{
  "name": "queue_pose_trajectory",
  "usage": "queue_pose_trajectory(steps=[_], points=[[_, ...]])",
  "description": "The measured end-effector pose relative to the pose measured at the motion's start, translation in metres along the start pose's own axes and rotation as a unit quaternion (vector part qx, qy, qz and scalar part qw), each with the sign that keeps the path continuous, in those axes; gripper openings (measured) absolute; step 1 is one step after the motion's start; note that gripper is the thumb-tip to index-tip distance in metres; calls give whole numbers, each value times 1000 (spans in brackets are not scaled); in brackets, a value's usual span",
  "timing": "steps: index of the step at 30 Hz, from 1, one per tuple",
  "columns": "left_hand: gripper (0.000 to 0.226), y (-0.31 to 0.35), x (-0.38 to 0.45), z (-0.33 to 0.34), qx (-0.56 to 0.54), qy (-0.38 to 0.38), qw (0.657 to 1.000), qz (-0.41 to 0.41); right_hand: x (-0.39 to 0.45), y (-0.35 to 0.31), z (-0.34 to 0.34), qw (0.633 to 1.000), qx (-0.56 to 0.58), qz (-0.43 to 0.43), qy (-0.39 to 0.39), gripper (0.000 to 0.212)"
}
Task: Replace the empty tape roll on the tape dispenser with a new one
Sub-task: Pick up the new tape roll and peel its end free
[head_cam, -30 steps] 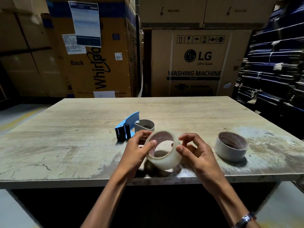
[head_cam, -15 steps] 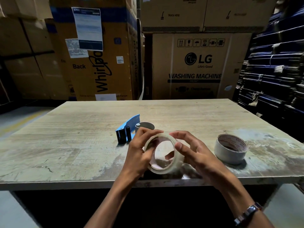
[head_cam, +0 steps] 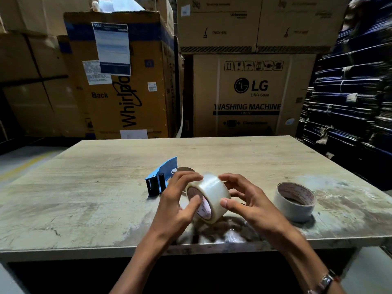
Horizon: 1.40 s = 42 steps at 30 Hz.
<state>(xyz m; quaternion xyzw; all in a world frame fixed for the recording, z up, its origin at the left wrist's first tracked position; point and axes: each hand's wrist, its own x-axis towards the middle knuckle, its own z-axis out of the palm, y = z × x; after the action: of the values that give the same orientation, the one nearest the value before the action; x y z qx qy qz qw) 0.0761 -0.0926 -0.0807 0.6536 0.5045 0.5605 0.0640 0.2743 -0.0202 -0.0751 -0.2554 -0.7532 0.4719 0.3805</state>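
A full roll of clear packing tape (head_cam: 209, 196) is held above the near edge of the wooden table (head_cam: 89, 187), gripped between the curled fingers of the left hand (head_cam: 176, 205) and the right hand (head_cam: 252, 203). The blue tape dispenser (head_cam: 162, 177) is lying just behind the left hand, and a second tape roll (head_cam: 294, 201) is seen lying flat to the right.

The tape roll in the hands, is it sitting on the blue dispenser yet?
No, both the left hand and right hand hold the clear tape roll in front of the blue tape dispenser.
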Motion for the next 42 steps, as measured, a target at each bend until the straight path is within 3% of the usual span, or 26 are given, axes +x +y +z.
queue_pose_trajectory(steps=[2,4,7,9,13,16,21,26,34,42], points=[[30,5,-4,-6,-47,-11,998,-51,-2,-3,-4,1000,-14,-1,-19,47],[41,8,0,-14,-31,-39,995,-83,-1,-9,-7,999,-13,-8,-51,46],[61,8,10,-23,11,-175,976,-131,4,-17,-9,996,-44,-3,-78,46],[62,4,5,-20,43,-233,964,-125,6,-18,-4,992,-103,-6,-79,49],[41,-3,-17,-4,119,-174,975,-69,-3,-2,11,996,-90,-6,-6,48],[38,-6,-22,-1,141,-119,981,-60,-15,10,14,997,-63,-33,41,41],[59,-3,-25,2,191,-125,973,-39,-22,12,16,993,-81,-86,28,33],[47,-2,-28,12,277,-97,956,-19,-23,12,19,989,-105,-101,29,17],[41,-3,-29,21,262,-69,962,-41,-21,13,24,987,-112,-105,52,12],[51,-9,-19,10,221,-116,968,-36,-21,14,22,984,-130,-108,53,21]])
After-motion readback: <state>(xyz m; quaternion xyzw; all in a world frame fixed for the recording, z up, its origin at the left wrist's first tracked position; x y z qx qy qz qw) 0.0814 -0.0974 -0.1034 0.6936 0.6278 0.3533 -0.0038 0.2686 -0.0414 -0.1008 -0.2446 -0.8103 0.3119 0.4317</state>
